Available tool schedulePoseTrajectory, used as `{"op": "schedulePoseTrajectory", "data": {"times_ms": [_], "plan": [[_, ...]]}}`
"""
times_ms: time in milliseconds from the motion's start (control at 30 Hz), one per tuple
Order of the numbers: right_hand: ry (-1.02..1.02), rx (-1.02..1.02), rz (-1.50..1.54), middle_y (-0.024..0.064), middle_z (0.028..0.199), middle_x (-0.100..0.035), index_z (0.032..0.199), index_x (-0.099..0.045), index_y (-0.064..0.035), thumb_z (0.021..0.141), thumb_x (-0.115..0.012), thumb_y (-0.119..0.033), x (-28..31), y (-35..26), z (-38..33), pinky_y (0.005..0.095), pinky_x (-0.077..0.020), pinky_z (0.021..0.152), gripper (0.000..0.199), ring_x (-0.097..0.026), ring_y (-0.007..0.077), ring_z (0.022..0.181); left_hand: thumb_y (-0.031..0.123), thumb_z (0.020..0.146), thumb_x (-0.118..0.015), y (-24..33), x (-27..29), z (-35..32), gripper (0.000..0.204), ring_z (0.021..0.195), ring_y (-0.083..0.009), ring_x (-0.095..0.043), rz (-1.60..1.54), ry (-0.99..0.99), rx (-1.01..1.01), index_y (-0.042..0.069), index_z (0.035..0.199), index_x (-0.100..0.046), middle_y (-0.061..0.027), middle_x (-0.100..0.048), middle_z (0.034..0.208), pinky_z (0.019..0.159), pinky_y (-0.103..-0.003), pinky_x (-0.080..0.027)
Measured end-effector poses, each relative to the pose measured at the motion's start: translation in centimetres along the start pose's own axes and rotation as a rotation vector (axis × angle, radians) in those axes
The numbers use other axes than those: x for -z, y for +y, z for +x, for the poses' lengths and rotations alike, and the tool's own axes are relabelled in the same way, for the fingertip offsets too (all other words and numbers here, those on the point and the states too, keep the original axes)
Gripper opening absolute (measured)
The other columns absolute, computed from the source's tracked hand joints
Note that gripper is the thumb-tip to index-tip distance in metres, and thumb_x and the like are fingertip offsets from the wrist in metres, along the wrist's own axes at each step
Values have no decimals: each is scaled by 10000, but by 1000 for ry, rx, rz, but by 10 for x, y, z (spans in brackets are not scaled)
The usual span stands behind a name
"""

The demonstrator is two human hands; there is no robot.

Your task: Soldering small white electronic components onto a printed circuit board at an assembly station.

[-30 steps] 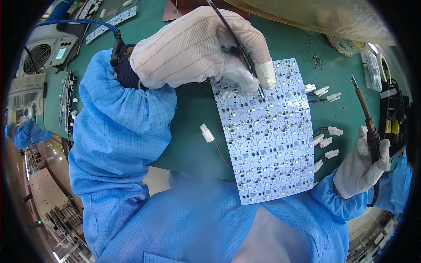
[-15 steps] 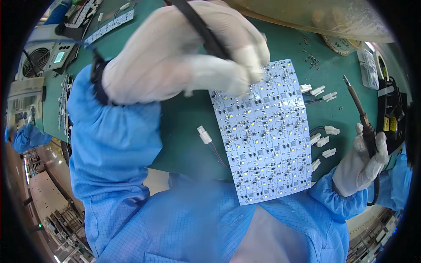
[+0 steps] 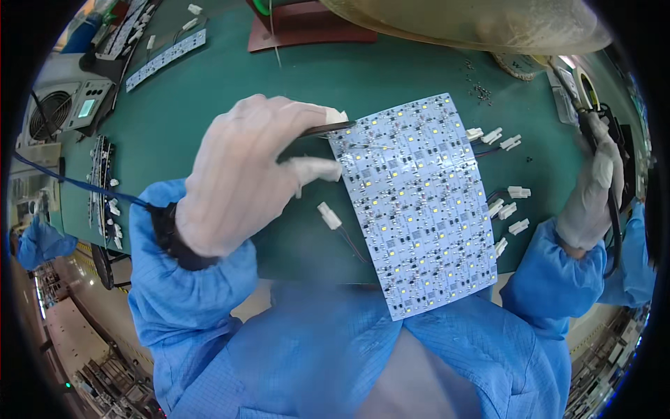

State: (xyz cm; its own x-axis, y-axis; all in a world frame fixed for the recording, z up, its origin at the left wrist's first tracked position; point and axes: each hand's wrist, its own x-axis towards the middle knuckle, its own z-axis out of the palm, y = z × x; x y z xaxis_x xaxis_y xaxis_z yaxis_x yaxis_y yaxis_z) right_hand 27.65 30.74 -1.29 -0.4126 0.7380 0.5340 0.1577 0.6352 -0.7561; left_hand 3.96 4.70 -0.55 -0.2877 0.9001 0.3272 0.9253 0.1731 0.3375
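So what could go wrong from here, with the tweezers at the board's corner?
The tweezers in the left hand sit at the panel's populated corner; a slip might scrape parts. The panel overhangs the mat's near edge and could tip. The soldering iron in the right hand hangs near cables.

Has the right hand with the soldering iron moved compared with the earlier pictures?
Yes. The right hand with the soldering iron has swung out and up, farther from the white LED board's right edge.
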Motion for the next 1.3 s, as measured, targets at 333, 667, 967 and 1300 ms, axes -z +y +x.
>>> {"op": "schedulePoseTrajectory", "data": {"times_ms": [333, 667, 967, 1300], "plan": [[-266, 192, 480, 124, 893, -608, 979, -611, -10, 1023, -296, -430, 5, -20, -31, 507, -448, 934, 527, -568, 286, 895, 129, 657, -780, -4, -6, -4, 220, 726, -221, -574, -122, 242, 23, 34, 809, -654, -51, -637, 817, 666, -313, -442], [-364, 6, 544, 77, 832, -521, 903, -630, -7, 1005, -360, -447, -27, -24, -55, 583, -362, 1016, 526, -504, 261, 893, 151, 623, -799, -10, -17, -6, 293, 716, -225, -557, -120, 271, -25, 27, 784, -587, -56, -586, 801, 665, -329, -422], [-358, -98, 587, 85, 871, -500, 875, -618, -3, 983, -394, -491, -25, -26, -56, 569, -343, 1032, 548, -516, 304, 988, 122, 615, -801, -7, -19, -4, 280, 712, -227, -565, -145, 259, -26, 23, 784, -602, -59, -592, 799, 669, -325, -436], [-431, -55, 631, 109, 899, -528, 872, -653, -12, 963, -426, -509, -19, -15, -52, 589, -331, 1036, 554, -515, 310, 1014, 118, 604, -806, -8, -19, -3, 286, 736, -231, -574, -143, 232, -23, 22, 794, -616, -58, -603, 805, 683, -327, -448]]}}
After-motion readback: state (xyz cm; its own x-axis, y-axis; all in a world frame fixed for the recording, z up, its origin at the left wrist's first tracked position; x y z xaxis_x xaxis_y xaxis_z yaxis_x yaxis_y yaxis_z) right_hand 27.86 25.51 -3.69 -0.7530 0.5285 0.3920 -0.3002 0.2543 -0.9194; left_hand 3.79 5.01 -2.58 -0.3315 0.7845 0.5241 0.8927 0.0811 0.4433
